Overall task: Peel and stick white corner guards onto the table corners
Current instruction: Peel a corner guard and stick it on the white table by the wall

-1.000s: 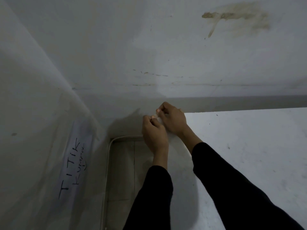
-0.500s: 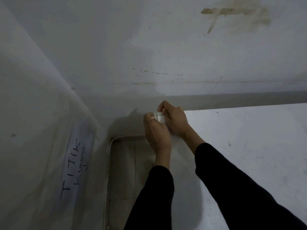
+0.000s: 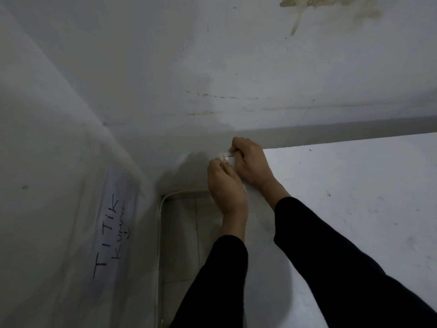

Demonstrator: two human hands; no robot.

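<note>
Corner guard: my corner guard (image 3: 227,155) is a small white piece at the far left corner of the worktop (image 3: 354,209). It is pinched between my two hands and mostly hidden by them.
Long axis: the sliver that shows runs left to right, roughly along the worktop's far edge, with the right end a touch higher. I cannot tell which way its hollow faces.
Left hand: my left hand (image 3: 225,189) comes up beside the worktop's left edge. Its fingers (image 3: 212,164) are curled, the tips pinching the guard's left end, where a pale wispy bit shows.
Right hand: my right hand (image 3: 253,163) lies over the corner, curled down and gripping the guard's right end.
Sleeves: my sleeves (image 3: 212,280) are black on both arms.
Change from half a second ago: both hands have stayed at this corner. The guard showed then as a blockier white piece; now only a thin strip shows.
Around: a grey wall (image 3: 260,67) has a brown stain (image 3: 331,5). A handwritten paper strip (image 3: 111,233) is at the left, and a pipe (image 3: 160,221) runs by the tiled floor (image 3: 184,233).
</note>
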